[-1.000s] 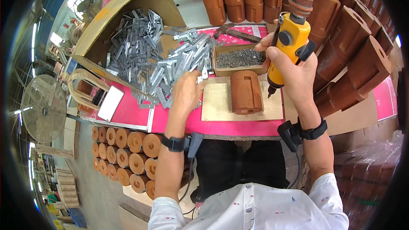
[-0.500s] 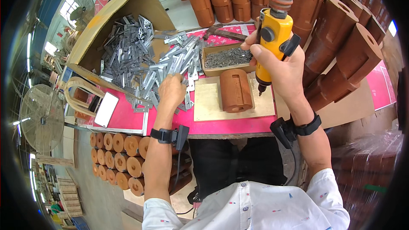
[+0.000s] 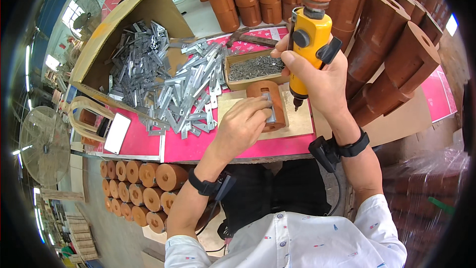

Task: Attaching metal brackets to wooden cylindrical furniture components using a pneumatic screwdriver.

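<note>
A brown wooden cylinder (image 3: 280, 111) lies on a pale board (image 3: 301, 121) in front of me. My left hand (image 3: 241, 126) reaches over the cylinder, its fingers closed on a flat grey metal plate (image 3: 270, 113) at the slot on the cylinder's upper side; the fingers hide part of the plate. My right hand (image 3: 325, 75) grips a yellow power screwdriver (image 3: 311, 32), which hangs nose down just right of the cylinder. Its dark bit points at the board, apart from the cylinder.
Loose metal plates (image 3: 186, 97) spill from a tipped cardboard box (image 3: 91, 72). Behind the board stand a shallow box of screws (image 3: 255, 68) and a hammer (image 3: 253, 38). Stacked brown cylinders (image 3: 379, 34) crowd the right and back. A phone (image 3: 117, 134) leans at left.
My left hand has left the pile of plates and moved right to the cylinder, bringing a metal plate onto it. My right hand still holds the screwdriver in nearly the same place.
</note>
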`<state>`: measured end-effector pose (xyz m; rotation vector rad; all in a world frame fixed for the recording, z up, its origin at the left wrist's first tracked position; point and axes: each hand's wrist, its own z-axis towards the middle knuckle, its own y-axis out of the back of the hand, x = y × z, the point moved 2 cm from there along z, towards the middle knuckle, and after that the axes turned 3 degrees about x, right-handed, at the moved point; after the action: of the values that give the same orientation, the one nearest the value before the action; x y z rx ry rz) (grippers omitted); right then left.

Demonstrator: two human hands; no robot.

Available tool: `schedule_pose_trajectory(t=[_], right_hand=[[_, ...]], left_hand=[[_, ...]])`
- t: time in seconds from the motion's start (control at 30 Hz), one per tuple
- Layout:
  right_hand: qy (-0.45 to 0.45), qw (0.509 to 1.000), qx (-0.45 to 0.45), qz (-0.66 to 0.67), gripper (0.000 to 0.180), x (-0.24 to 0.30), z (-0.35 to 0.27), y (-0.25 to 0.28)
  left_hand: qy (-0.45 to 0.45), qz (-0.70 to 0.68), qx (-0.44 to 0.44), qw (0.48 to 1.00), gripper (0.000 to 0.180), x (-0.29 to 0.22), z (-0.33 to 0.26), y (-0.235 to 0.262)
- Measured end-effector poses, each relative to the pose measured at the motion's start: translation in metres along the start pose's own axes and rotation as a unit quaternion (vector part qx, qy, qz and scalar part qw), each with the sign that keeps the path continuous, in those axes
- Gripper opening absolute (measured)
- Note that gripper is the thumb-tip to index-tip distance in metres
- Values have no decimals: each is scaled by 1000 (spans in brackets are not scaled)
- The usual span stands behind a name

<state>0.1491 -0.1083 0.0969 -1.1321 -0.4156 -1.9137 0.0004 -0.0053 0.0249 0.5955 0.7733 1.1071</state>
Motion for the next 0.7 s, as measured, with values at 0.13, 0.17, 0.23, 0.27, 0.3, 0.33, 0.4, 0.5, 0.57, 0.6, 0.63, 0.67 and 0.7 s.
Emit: schedule_pose_trajectory(t=[0.13, 0.17, 0.23, 0.27, 0.3, 0.33, 0.4, 0.5, 0.57, 0.6, 0.63, 0.67, 0.7], right_hand=[[-2, 1000, -2, -18, 32, -1, -1, 4], [-2, 1000, -2, -17, 32, -2, 0, 5], [-7, 1000, 8, -15, 32, -3, 1, 3], [-7, 1000, 9, -14, 32, -4, 1, 1], [-7, 1000, 6, -9, 32, -3, 1, 0], [-6, 1000, 4, -3, 32, -3, 2, -1], [-6, 1000, 4, -11, 33, -3, 2, -1], [-14, 1000, 6, -11, 34, -2, 2, -3], [-21, 1000, 6, -5, 34, -3, 3, -2], [-10, 1000, 10, -10, 34, -3, 4, -2], [2, 1000, 14, -15, 34, -3, 5, -2], [2, 1000, 15, -13, 34, -3, 5, -2], [0, 1000, 12, -17, 34, -4, 5, -1]], left_hand=[[16, -5, 51, 999, 22, -11, 5, 6], [26, -17, 72, 997, 24, -12, 6, 5], [35, -21, 73, 997, 27, -8, 1, 2], [43, -26, 73, 996, 30, -6, -1, 1], [43, -27, 73, 996, 30, -4, 0, 1], [66, -43, 87, 993, 31, 0, 4, 0], [89, -59, 100, 989, 33, 5, 8, -1], [159, -87, 106, 978, 47, 8, 10, -1], [223, -81, 50, 970, 72, 9, 7, 0], [224, -80, 49, 970, 72, 12, 8, 3], [250, -127, 87, 956, 82, 18, 9, 4], [275, -173, 124, 938, 92, 21, 8, 4], [274, -173, 124, 938, 92, 22, 8, 2]])
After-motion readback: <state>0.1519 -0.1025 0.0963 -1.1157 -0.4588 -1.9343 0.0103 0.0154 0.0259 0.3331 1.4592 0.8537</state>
